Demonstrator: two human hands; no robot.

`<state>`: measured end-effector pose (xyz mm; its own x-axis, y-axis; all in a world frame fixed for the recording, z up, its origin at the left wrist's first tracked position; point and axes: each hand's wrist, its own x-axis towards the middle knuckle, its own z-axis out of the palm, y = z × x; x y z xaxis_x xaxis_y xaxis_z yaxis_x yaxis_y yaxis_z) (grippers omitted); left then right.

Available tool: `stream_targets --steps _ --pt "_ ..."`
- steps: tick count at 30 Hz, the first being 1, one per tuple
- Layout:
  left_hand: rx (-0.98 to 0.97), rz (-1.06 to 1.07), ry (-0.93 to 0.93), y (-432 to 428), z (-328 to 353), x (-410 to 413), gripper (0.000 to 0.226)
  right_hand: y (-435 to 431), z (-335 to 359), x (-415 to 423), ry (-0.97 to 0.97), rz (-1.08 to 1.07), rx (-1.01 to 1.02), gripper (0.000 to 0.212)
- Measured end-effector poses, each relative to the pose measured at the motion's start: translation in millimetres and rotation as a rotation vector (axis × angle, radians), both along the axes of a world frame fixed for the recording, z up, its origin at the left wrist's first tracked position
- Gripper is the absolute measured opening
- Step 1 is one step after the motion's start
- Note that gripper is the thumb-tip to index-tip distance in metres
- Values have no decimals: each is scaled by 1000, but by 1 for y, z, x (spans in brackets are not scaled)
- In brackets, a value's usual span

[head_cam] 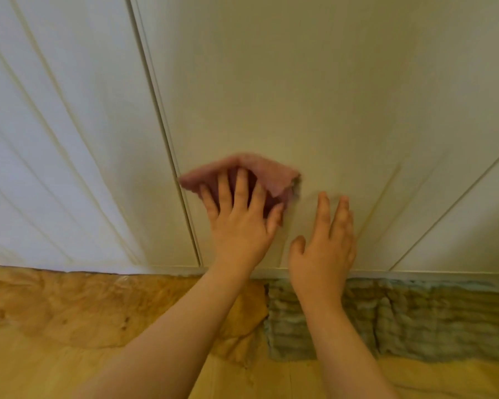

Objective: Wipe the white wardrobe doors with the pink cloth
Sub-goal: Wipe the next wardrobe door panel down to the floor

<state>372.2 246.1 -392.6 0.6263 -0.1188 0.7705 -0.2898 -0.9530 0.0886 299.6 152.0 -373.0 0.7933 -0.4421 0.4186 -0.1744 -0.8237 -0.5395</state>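
Hands | left hand (240,226) flat on pink cloth (264,169) | right hand (326,249) flat on door (300,82)

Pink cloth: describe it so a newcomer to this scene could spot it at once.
Find the wide white wardrobe door in mid view and drop to its lower part, just right of the seam. There the left hand presses a pink cloth against the door; it is the only pink thing, and the right hand beside it is bare.
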Motion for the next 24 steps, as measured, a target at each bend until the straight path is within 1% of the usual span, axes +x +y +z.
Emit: stream_targets --steps 2,3,6,8,10,12,14,15,16,18,19,20,21,22,23,24 --pt "-50 -1 -11 -4 -1 3 63 2 -7 1 -29 -16 -10 78" --pt "-22 -7 29 -1 -17 -2 62 4 -9 1 -29 -15 -9 78" --pt "211 -6 234 23 -88 -27 55 5 -15 0 -18 5 -30 79" --pt "298 -11 332 36 -115 -34 54 2 -25 0 22 13 -47 79" --pt "291 -46 288 35 -108 -33 54 0 -35 -4 57 13 -64 80" --pt "212 -67 159 23 -82 -21 51 0 -40 -4 86 9 -53 81" --pt "114 -55 25 10 -57 -6 50 1 -43 -1 65 2 -44 82" --pt "83 -52 18 6 -56 -4 51 2 -45 0 56 -3 -47 82" --pt "83 -49 57 6 -62 -6 53 4 -47 1 58 -5 -42 83" --pt "112 -24 262 9 -87 -23 54 6 -46 -1 60 -2 -35 84" --pt "76 -19 393 13 -97 -31 63 7 -45 -2 62 3 -24 85" --pt "-15 -26 518 13 -100 -37 75 6 -44 -2 65 11 -3 84" --pt "-170 -47 578 8 -100 -41 84 3 -43 -3 69 15 28 83" --pt "-367 -88 632 -2 -91 -40 89 0 -40 0 74 17 65 82" --pt "-604 -123 656 -14 -82 -40 92 -3 -40 -1 96 4 98 81" --pt "-853 -106 628 -27 -66 -37 96 -4 -39 -1 103 -11 122 81"
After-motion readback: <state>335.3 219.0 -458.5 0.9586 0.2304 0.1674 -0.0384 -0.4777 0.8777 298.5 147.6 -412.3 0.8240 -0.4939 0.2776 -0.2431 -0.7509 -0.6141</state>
